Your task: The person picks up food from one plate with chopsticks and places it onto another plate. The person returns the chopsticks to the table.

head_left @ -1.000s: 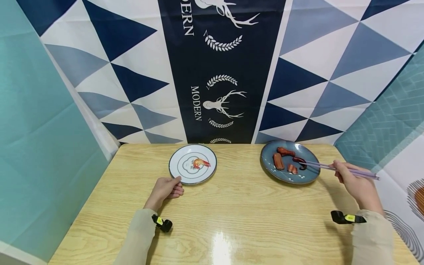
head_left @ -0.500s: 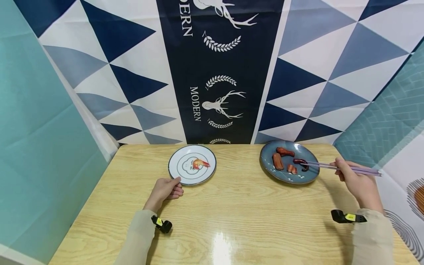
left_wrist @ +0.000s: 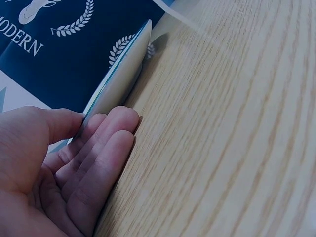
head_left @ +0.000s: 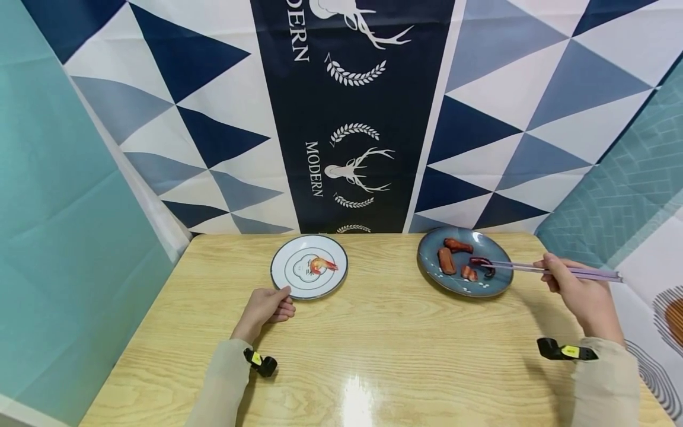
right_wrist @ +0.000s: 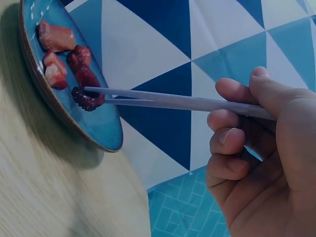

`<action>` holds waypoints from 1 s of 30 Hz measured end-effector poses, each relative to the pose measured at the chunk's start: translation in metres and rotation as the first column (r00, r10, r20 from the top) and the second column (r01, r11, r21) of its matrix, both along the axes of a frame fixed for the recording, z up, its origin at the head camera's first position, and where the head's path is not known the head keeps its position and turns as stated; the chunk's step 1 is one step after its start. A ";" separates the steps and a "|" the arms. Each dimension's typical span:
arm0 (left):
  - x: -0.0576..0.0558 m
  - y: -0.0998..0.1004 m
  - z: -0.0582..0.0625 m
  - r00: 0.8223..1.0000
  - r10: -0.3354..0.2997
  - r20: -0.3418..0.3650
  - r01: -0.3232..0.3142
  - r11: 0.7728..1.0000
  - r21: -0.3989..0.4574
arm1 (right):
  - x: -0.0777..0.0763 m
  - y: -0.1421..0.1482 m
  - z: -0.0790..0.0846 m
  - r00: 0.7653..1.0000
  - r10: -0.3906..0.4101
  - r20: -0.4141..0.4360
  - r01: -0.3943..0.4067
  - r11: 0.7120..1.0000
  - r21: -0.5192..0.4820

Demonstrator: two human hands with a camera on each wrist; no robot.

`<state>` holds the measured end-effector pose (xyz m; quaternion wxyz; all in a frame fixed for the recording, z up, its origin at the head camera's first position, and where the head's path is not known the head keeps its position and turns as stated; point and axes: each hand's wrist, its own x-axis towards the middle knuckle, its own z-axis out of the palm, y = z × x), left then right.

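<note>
My left hand (head_left: 267,305) pinches the near rim of a white plate (head_left: 290,276), thumb on top and fingers beneath, as the left wrist view shows. A cooked shrimp (head_left: 323,265) lies on that plate. On the right, my right hand (head_left: 578,296) holds a pair of pale purple chopsticks (head_left: 533,268). Their tips reach over a blue plate (head_left: 434,270) and lie at a dark red curled piece with bumps like suckers (right_wrist: 89,98). Whether the tips grip it firmly, I cannot tell.
Also on the blue plate are a drumstick (head_left: 458,245), a brown block-shaped piece (head_left: 446,261) and a small streaky meat piece (head_left: 469,273). Both plates stand near the back edge of the wooden table (head_left: 373,332), close to a patterned backdrop (head_left: 352,118).
My right hand has drawn slightly to the right, and the chopsticks' rear ends have swung a little outward. The left hand and the white plate have hardly changed.
</note>
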<state>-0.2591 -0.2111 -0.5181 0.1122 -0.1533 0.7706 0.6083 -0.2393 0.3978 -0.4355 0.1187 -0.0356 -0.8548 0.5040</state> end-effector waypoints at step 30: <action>0.003 0.001 0.002 1.000 -0.003 -0.006 0.003 1.000 -0.004 | -0.001 -0.008 0.019 0.960 0.233 0.152 -0.245 0.968 0.061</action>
